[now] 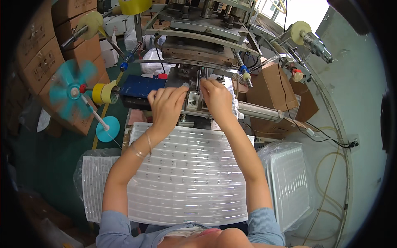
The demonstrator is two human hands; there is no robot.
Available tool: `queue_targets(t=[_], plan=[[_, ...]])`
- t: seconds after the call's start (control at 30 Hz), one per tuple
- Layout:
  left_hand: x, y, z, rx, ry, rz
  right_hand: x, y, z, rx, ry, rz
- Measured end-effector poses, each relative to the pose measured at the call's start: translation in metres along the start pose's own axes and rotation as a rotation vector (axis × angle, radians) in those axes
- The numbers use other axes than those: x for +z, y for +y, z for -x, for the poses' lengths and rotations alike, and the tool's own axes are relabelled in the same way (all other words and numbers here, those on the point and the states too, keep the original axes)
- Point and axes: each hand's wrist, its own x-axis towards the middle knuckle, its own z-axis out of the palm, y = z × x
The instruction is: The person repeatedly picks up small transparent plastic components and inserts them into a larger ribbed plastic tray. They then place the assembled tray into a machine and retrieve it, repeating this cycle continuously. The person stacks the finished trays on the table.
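Both my hands are at the metal fixture [192,100] of a bench machine, close together. My left hand [166,102] is bent at its left side, fingers curled and tips at the metal; anything in them is too small to make out. On the other side my right hand [216,98] is closed in a pinch beside a slim metal rod [198,82], and its fingertips hide what they hold. Below my wrists lies a large translucent ridged plastic tray [186,206], with rows of small clear pieces in its upper left part.
Above my hands hangs the machine's heavy press head [198,53]. A blue box [142,89] and a turning teal fan [74,91] are on the left. More wrapped trays [289,186] stand at right, near an open carton [269,91] and a metal cylinder [260,111].
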Motion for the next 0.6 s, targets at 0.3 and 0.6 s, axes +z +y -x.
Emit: queue_targets(t=[0.3, 0.6], plan=[[-0.048, 0.020, 0.031, -0.275, -0.371, 0.427, 0.020, 0.019, 0.001, 0.086, -0.003, -0.086], [-0.036, 0.102, 0.083, -0.113, -0.670, 0.714, -0.150, 0.033, 0.124, 0.335, -0.449, -0.101]])
